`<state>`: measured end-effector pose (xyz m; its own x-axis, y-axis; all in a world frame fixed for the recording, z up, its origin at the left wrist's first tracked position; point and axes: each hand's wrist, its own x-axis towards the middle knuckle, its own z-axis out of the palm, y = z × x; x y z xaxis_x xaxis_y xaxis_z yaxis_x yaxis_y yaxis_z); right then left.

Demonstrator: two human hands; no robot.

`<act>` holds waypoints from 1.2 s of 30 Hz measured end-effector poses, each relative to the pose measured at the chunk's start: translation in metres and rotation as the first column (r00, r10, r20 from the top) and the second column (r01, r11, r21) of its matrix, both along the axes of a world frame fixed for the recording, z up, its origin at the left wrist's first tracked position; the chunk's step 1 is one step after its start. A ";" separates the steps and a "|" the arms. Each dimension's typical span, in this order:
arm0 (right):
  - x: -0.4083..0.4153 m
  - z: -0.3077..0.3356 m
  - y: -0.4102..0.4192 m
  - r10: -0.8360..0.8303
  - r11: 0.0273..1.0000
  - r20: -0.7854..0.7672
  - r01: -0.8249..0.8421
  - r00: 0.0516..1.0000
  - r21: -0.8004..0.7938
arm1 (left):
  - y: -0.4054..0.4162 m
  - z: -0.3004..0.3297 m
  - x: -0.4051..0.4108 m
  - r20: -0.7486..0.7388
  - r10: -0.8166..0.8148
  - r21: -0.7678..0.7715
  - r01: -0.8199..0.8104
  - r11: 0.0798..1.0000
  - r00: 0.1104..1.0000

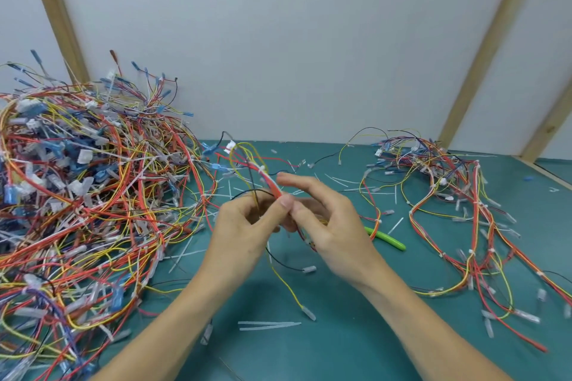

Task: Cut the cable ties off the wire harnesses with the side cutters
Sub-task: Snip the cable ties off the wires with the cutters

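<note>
Here both hands (288,219) pinch one harness (272,185).

— Only one view, worn on the head, looking forward and down over the bench (340,334)?

— Yes. Very near to both hands (241,226), at about arm's length; wide-angle, so reaching up to the white wall (294,40) behind. No second view to share.

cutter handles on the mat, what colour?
Bright green cutter handles, lying on the mat right of the right hand; head view.
</note>
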<state>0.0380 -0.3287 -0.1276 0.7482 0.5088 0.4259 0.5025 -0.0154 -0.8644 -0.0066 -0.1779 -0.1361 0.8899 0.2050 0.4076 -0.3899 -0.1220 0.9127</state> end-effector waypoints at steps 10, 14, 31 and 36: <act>0.031 -0.013 -0.027 -0.185 0.892 0.136 0.224 0.973 -0.393 | -0.008 0.071 0.029 0.159 0.093 -0.139 -0.071 0.988 0.983; 0.047 -0.011 -0.041 -0.625 0.658 0.363 0.717 0.691 -0.230 | -0.029 0.124 0.047 0.328 0.155 -0.110 -0.125 0.986 0.932; 0.063 0.041 -0.160 0.241 0.939 -0.526 -0.060 0.816 0.337 | -0.109 0.125 0.194 0.128 0.293 0.023 -0.298 0.954 0.948; 0.059 0.064 -0.148 -0.360 0.932 -0.393 0.309 0.846 -0.189 | -0.146 0.074 0.222 -0.039 0.178 0.264 -0.161 0.951 0.983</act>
<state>0.0974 -0.4770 -0.0633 0.9752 0.2213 -0.0070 0.0448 -0.2283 -0.9726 0.2153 -0.3240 -0.0625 0.8761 0.2500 0.4123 -0.2873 -0.4161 0.8627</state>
